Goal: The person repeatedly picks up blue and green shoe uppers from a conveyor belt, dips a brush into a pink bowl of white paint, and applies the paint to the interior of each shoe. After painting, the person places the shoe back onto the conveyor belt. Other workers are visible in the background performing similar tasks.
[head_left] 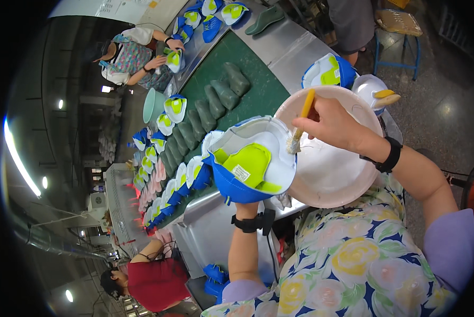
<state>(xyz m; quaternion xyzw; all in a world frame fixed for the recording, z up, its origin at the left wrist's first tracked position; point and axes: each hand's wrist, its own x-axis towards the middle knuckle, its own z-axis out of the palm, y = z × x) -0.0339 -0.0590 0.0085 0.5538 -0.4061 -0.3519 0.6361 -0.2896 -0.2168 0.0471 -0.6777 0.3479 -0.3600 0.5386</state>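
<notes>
My left hand point(246, 203) comes up from below and holds a blue, white and neon-yellow shoe upper point(250, 158), open side toward me; the hand is mostly hidden behind it. My right hand point(329, 124) grips a yellow-handled brush point(301, 122), whose bristles touch the upper's white right edge. Just behind the brush sits a round white bowl point(335, 169) with white glue in it.
A green conveyor belt point(258, 92) carries dark green shoe lasts point(224, 92) and several more blue-and-yellow uppers point(168, 158). Another brush point(385, 96) rests on a white container. One person works at the far end of the belt, another in red sits lower left.
</notes>
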